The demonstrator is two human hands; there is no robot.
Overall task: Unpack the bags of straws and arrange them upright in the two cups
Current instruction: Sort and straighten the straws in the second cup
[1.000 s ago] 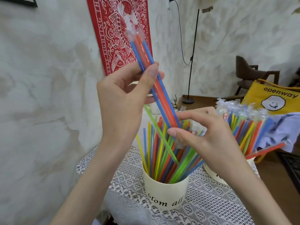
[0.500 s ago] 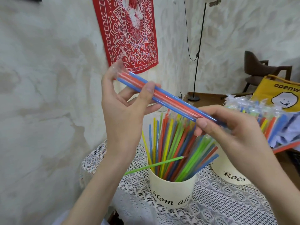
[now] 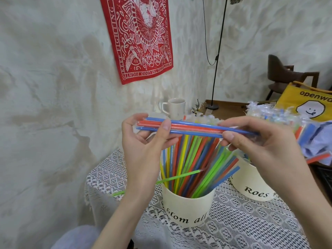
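A clear bag of blue and orange straws (image 3: 194, 127) lies level between my hands, above the cups. My left hand (image 3: 143, 141) grips its left end, thumb on top. My right hand (image 3: 255, 141) pinches its right end. Below them stands a cream cup (image 3: 186, 207) lettered "6tom all", full of loose coloured straws standing upright. One green straw (image 3: 177, 177) sticks out sideways over its left rim. A second cream cup (image 3: 251, 186), lettered "Roes", stands to the right behind my right hand and holds several bagged straws (image 3: 280, 119).
Both cups stand on a small table under a white lace cloth (image 3: 242, 221). A beige mug (image 3: 175, 107) sits at the back by the wall. A yellow tote bag (image 3: 309, 103), a dark chair (image 3: 285, 76) and a floor lamp pole (image 3: 218, 56) are at the right.
The bag of straws has swung from pointing steeply up to lying level. My right hand has slid out to its right end. The green straw has dropped sideways over the cup's rim.
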